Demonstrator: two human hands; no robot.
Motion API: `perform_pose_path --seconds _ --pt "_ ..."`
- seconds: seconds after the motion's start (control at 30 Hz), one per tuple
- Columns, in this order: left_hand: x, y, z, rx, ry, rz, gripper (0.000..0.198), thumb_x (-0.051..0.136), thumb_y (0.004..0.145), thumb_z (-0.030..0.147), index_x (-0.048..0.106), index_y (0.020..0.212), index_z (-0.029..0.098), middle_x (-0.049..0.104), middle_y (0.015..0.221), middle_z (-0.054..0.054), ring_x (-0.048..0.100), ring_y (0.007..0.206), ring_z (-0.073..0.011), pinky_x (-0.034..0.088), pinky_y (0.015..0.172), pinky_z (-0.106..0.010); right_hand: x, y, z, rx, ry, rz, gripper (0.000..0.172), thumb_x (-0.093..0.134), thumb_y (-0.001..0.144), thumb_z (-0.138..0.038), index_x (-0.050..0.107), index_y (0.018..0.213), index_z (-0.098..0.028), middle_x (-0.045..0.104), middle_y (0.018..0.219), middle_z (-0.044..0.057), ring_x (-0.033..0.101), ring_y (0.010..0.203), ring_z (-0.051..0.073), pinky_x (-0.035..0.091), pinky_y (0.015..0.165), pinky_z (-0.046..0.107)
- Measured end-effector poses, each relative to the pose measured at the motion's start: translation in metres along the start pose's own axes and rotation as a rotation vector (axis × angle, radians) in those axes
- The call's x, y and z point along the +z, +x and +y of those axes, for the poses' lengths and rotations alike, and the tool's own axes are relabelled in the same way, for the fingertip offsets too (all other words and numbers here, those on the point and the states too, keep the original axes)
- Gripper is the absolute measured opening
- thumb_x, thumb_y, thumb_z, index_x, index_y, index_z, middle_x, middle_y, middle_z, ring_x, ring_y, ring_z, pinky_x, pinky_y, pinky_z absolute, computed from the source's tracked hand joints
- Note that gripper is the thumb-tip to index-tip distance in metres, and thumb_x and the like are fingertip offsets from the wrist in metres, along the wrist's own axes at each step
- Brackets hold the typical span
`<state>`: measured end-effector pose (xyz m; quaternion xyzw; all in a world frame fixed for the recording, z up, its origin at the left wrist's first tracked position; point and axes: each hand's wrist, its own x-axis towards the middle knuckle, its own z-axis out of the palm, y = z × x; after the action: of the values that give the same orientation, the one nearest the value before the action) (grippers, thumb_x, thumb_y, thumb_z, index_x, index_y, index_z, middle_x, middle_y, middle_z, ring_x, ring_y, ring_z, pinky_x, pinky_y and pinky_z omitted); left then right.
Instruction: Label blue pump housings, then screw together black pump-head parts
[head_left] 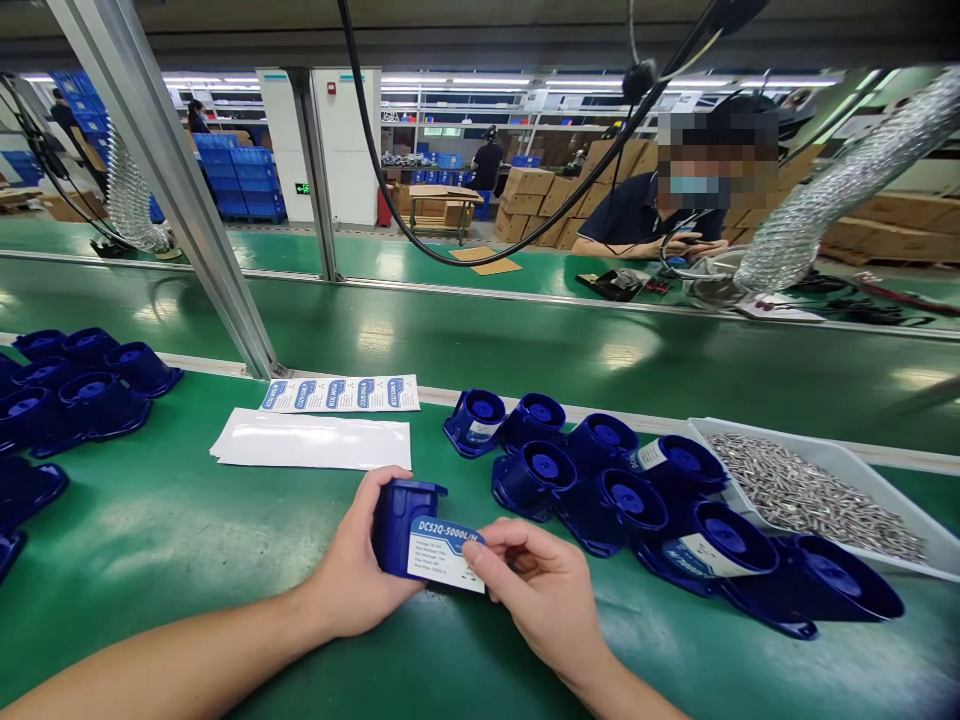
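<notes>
My left hand (351,565) is wrapped round a dark blue plastic housing (396,522) above the green bench. A white and blue label (448,556) printed "DC52Q-5000L/H" lies against the housing's side, its right part sticking out past it. Thumb and fingers of my right hand (536,590) pinch that free end. Beyond my hands lies a sheet of labels (341,394), with blank white backing strips (315,440) in front of it. To the right stand several blue housings (544,465), some with labels on their sides.
A white tray (892,475) full of small metal screws sits at the right. More blue housings (97,390) are grouped at the left. A metal post (172,190) slants down at the left, and a black cable (367,130) hangs ahead. Across the bench a person (630,205) works.
</notes>
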<state>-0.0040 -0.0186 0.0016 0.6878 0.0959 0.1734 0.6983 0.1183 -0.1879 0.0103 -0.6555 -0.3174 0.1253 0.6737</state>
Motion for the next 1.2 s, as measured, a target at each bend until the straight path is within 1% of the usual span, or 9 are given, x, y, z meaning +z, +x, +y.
perform_pose_path --seconds 0.23,0.47,0.57,0.87,1.03,1.2 --pt "0.000 -0.002 -0.001 -0.001 0.011 0.008 0.084 0.088 0.071 0.010 0.043 0.139 0.028 0.061 0.127 -0.007 0.065 0.112 -0.0252 0.054 0.093 -0.035 -0.001 -0.001 0.005 0.007 0.006 0.017 0.012 0.085 0.082 -0.029 0.079 0.075 -0.022 0.066 0.057 0.000 0.054 0.043 0.012 0.044 0.041 0.022" --pt "0.000 -0.001 0.001 -0.006 0.006 0.002 0.083 0.088 0.072 0.011 0.043 0.139 0.029 0.061 0.127 -0.007 0.066 0.111 -0.0251 0.054 0.093 -0.035 0.000 0.000 0.000 0.010 0.005 0.002 0.011 0.085 0.081 -0.027 0.079 0.073 -0.022 0.066 0.056 0.000 0.054 0.042 0.012 0.044 0.040 0.022" --pt "0.000 -0.001 0.001 -0.013 -0.003 0.001 0.083 0.088 0.072 0.011 0.044 0.139 0.029 0.062 0.127 -0.006 0.066 0.110 -0.0255 0.054 0.092 -0.036 0.000 -0.001 0.002 0.018 0.011 0.004 0.011 0.085 0.081 -0.028 0.079 0.074 -0.022 0.066 0.056 0.000 0.055 0.042 0.012 0.044 0.040 0.022" --pt "0.000 -0.002 0.002 -0.002 0.014 0.002 0.082 0.087 0.072 0.010 0.043 0.139 0.028 0.061 0.128 -0.008 0.065 0.112 -0.0259 0.054 0.094 -0.036 0.000 -0.003 0.007 0.063 -0.007 0.014 0.021 0.087 0.082 -0.038 0.079 0.074 -0.021 0.065 0.057 0.001 0.053 0.043 0.013 0.042 0.041 0.024" --pt "0.000 -0.001 0.002 -0.005 0.000 0.007 0.083 0.088 0.072 0.009 0.043 0.139 0.027 0.062 0.128 -0.008 0.066 0.112 -0.0257 0.055 0.094 -0.036 -0.001 -0.005 0.016 0.083 -0.025 0.027 0.028 0.086 0.085 -0.047 0.079 0.076 -0.021 0.066 0.060 0.001 0.052 0.045 0.013 0.044 0.043 0.025" --pt "0.001 -0.002 0.002 -0.016 -0.027 -0.002 0.083 0.088 0.072 0.009 0.043 0.139 0.028 0.062 0.128 -0.007 0.069 0.108 -0.0244 0.057 0.092 -0.036 -0.002 -0.006 0.019 0.105 -0.004 0.018 0.028 0.087 0.084 -0.047 0.080 0.076 -0.021 0.066 0.060 0.001 0.052 0.046 0.013 0.044 0.044 0.024"
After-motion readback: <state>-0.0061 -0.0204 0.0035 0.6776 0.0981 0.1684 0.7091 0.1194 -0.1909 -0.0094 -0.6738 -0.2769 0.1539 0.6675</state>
